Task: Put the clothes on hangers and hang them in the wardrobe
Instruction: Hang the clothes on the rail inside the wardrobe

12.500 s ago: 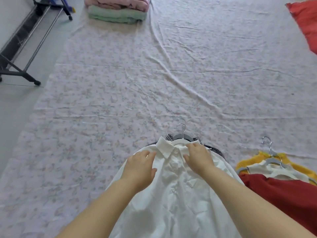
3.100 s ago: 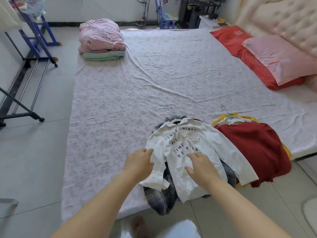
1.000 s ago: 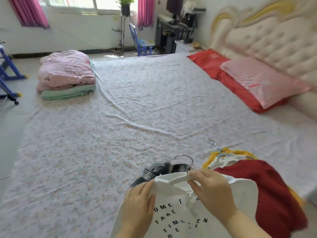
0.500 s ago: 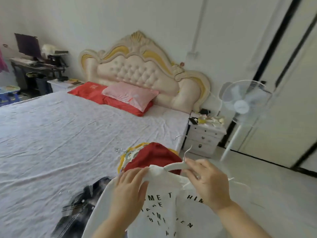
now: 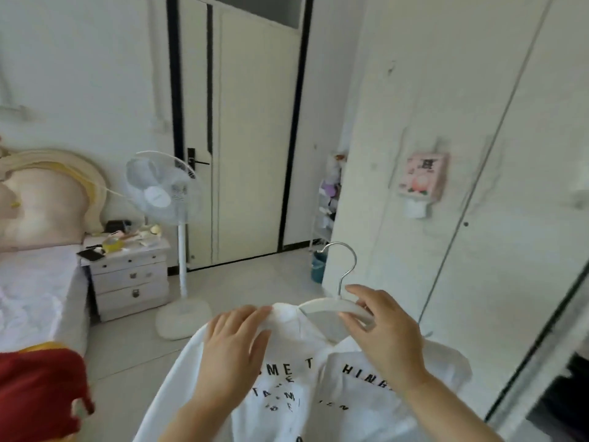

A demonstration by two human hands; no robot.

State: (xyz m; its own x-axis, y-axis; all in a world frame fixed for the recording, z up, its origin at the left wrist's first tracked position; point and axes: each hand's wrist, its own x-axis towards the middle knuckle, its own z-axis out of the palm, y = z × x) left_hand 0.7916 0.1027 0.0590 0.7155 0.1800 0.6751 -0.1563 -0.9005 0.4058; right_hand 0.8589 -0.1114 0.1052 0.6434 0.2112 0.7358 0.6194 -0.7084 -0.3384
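White shirt [image 5: 287, 381] hangs mid-air near the wardrobe [image 5: 510, 266], right hand [image 5: 387, 334] pinching the bare hanger [image 5: 331, 306] arm, left hand [image 5: 236, 349] straight-fingered on the other shoulder; likely risk: fabric slips off that uncovered arm.

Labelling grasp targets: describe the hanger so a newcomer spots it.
Find the tall white wardrobe on the right. In front of it, the right hand pinches a white hanger carrying a white lettered shirt. Its silver hook sets it apart.

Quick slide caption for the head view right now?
Right hand pinches a white hanger carrying a white lettered shirt, left hand resting on its shoulder, beside the wardrobe.
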